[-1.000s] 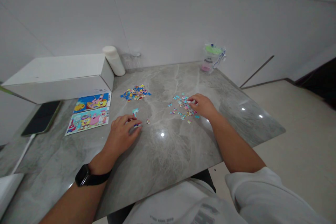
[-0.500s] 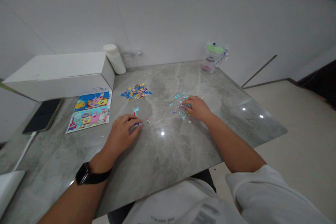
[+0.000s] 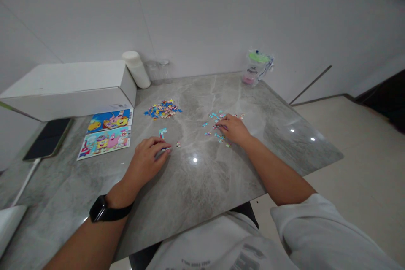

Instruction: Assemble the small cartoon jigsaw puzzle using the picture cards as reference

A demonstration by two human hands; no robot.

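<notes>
My left hand (image 3: pixel 150 157) rests on the table, thumb and fingers pinched around a small jigsaw puzzle piece (image 3: pixel 165 149) that they partly cover. Just beyond it lies a short joined strip of light-blue and red puzzle pieces (image 3: pixel 162 132). A single loose piece (image 3: pixel 178 144) is right of those fingertips. Over on the right, my right hand (image 3: pixel 234 128) has its fingers bent down and closed on a puzzle piece amid a scatter of mostly light-blue puzzle pieces (image 3: pixel 219 136). The hand hides some of that scatter.
A heap of mixed puzzle pieces (image 3: pixel 163 109) lies farther back. Two cartoon picture cards (image 3: pixel 106 142) are at left, near a phone (image 3: pixel 47 139) on a cable and a white box (image 3: pixel 66 93). A white bottle (image 3: pixel 136 70), clear glasses (image 3: pixel 164 71) and a plastic bag (image 3: pixel 257 68) stand along the wall.
My right fingers have shifted slightly among the scattered pieces. My left hand keeps its pinch in nearly the same place. The whole view has moved a little.
</notes>
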